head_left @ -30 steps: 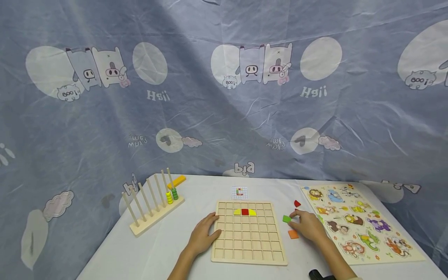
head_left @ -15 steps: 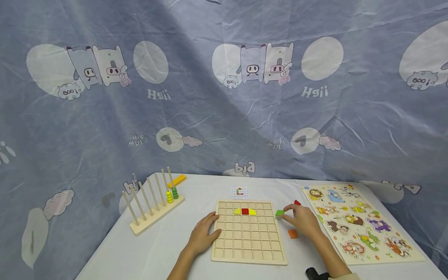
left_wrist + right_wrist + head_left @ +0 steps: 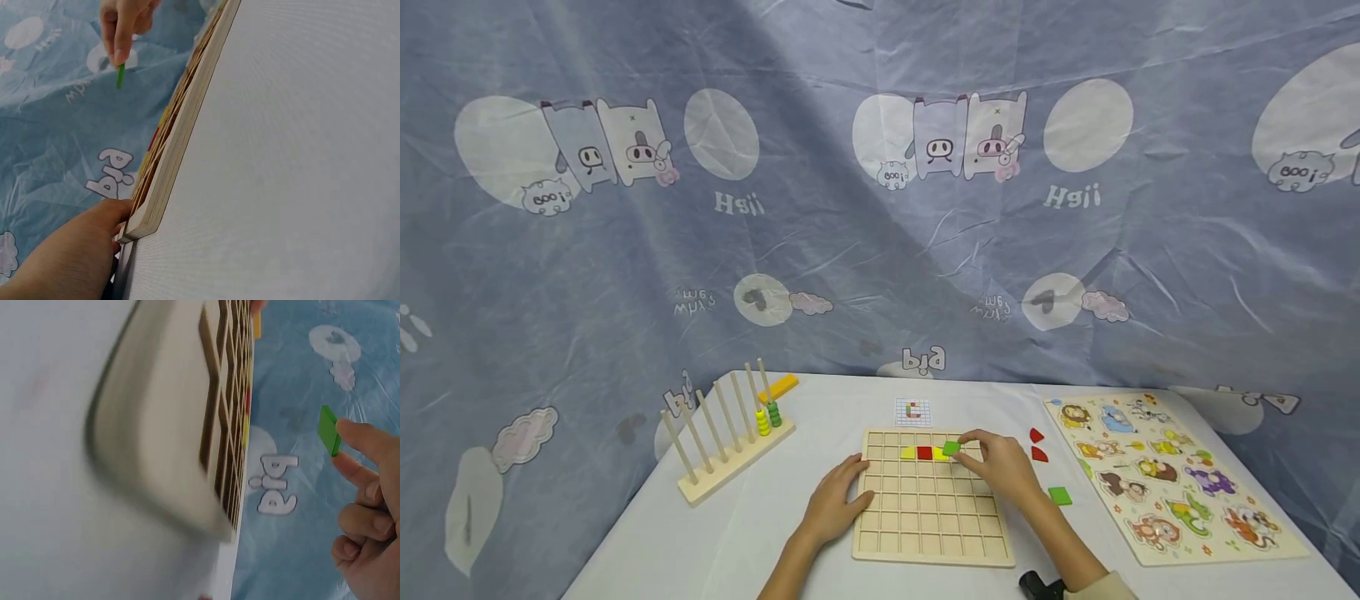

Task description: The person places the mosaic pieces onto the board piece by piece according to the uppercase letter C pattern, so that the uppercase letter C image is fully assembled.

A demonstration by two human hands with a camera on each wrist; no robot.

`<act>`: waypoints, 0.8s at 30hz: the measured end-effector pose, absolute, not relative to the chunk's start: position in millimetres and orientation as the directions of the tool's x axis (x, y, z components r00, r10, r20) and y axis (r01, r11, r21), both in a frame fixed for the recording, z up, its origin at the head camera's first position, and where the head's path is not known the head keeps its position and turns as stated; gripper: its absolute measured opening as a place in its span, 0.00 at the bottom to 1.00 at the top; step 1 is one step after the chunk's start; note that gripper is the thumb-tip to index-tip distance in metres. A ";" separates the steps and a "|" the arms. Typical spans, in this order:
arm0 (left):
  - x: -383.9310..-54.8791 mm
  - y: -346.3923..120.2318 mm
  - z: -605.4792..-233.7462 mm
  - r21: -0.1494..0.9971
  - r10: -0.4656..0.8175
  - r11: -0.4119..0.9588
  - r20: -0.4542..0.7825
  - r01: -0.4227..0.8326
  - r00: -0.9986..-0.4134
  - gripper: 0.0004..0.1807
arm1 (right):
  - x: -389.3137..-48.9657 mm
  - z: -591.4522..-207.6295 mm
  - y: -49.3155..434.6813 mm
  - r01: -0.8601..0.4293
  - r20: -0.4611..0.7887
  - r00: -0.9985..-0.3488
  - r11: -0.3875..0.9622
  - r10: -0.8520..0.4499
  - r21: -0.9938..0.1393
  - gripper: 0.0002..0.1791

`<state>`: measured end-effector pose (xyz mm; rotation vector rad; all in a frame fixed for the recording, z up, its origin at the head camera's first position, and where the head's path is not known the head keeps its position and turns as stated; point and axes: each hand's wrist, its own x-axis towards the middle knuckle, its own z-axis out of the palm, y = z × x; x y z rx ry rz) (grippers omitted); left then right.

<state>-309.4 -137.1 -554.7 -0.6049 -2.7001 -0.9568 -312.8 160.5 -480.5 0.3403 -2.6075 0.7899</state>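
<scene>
My right hand [image 3: 1003, 468] pinches a green square tile [image 3: 951, 448] between thumb and index finger, over the upper right part of the wooden grid board [image 3: 928, 550]. In the right wrist view, the tile stands on edge, raised above the board. A red square tile [image 3: 924, 453] lies in the grid between yellow curved tiles [image 3: 908, 453], the right one partly covered by the green tile in the head view. My left hand [image 3: 835, 504] rests on the board's left edge, fingers at the rim and thumb spread; the left wrist view shows it at the board's corner.
Right of the board lie red quarter-circle tiles [image 3: 1037, 436] and another green square tile [image 3: 1060, 496]. An animal puzzle board [image 3: 1172, 492] is farther right. A pattern card [image 3: 913, 412] sits behind the grid. At left stands a bead rack [image 3: 737, 462] near a yellow-orange bar [image 3: 778, 389].
My right hand has carried the green tile left from the table to over the board. The second green tile is uncovered, while the orange tile is now hidden. My left hand stays put.
</scene>
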 end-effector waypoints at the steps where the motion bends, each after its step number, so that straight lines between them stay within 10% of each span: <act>1: -309.5 -137.2 -554.8 0.552 0.308 0.704 0.330 0.446 -0.893 0.28 | -312.7 -480.5 155.0 -0.342 0.431 -0.894 0.808 -0.123 -0.479 0.17; 24: -309.7 -137.0 -556.0 0.549 0.310 0.700 0.343 0.456 -0.887 0.28 | -328.4 -500.0 103.5 -0.382 0.359 -0.906 0.797 -0.223 -0.467 0.15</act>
